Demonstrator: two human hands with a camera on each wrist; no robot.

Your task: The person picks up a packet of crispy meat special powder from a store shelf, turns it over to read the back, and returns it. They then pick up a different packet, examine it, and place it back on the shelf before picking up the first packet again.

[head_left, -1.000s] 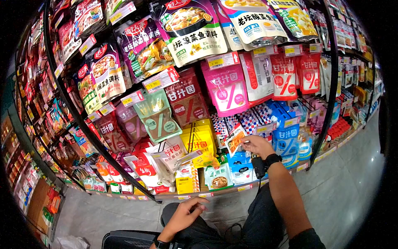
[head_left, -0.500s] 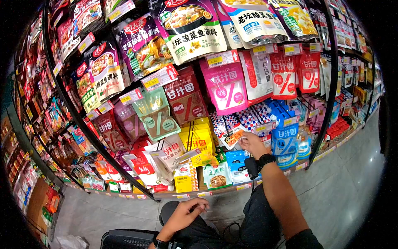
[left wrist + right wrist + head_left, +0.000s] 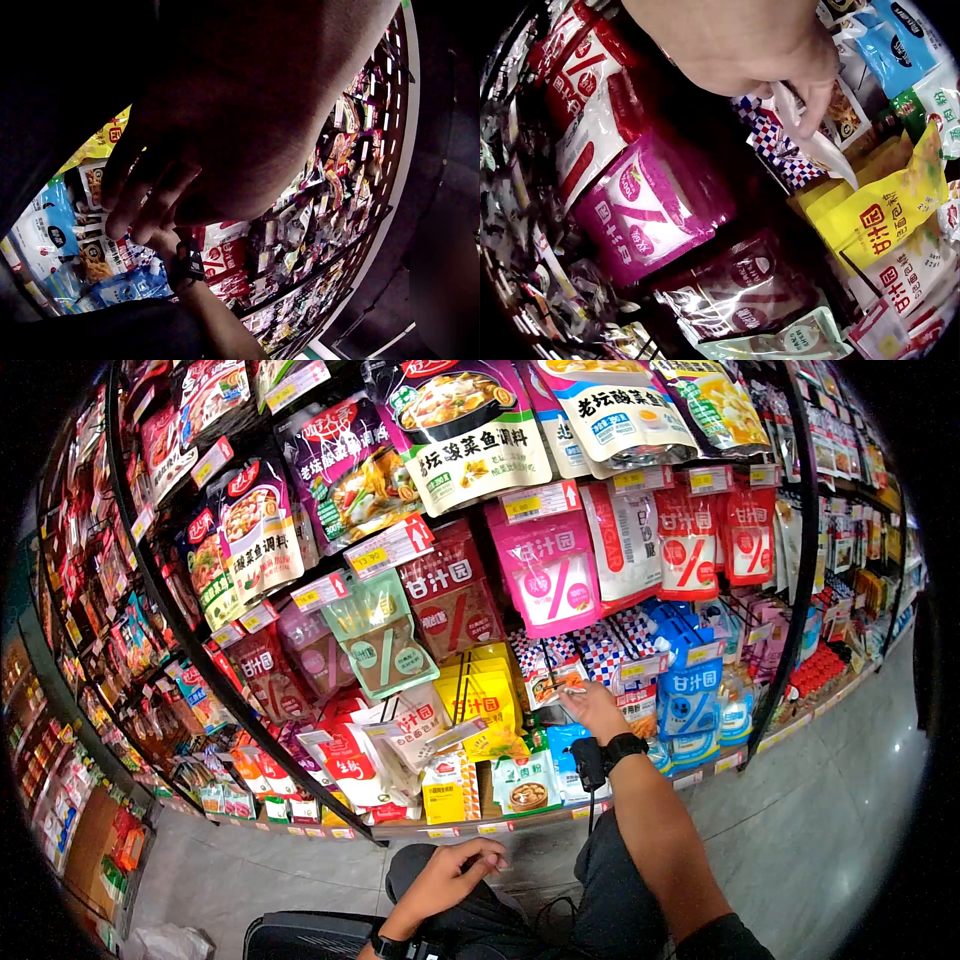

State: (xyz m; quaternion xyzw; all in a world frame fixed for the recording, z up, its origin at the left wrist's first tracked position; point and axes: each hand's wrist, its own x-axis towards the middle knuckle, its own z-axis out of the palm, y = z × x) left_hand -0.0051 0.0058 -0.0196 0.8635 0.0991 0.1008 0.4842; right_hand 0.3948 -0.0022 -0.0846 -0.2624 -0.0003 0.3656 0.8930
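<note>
My right hand (image 3: 594, 710) pinches a small food packet (image 3: 547, 688) with a picture of food on its front, at the lower middle of the rack. In the right wrist view the same packet (image 3: 816, 150) shows nearly edge-on between thumb and fingers. It overlaps the checkered red, white and blue packets (image 3: 799, 169) hanging there. My left hand (image 3: 458, 875) is over my lap, its fingers loosely bent and holding nothing. The left wrist view shows that hand (image 3: 217, 150) dark and large.
Yellow bags (image 3: 478, 705) hang left of the right hand, blue bags (image 3: 690, 695) to its right. A pink bag (image 3: 548, 575) hangs above. Below stand a green-and-white packet (image 3: 525, 788) and a yellow box (image 3: 450, 792) on the bottom shelf. Black posts (image 3: 800, 560) frame this section.
My right hand has moved left and slightly in toward the rack with the packet, which has come over the checkered packets. The left hand has hardly moved.
</note>
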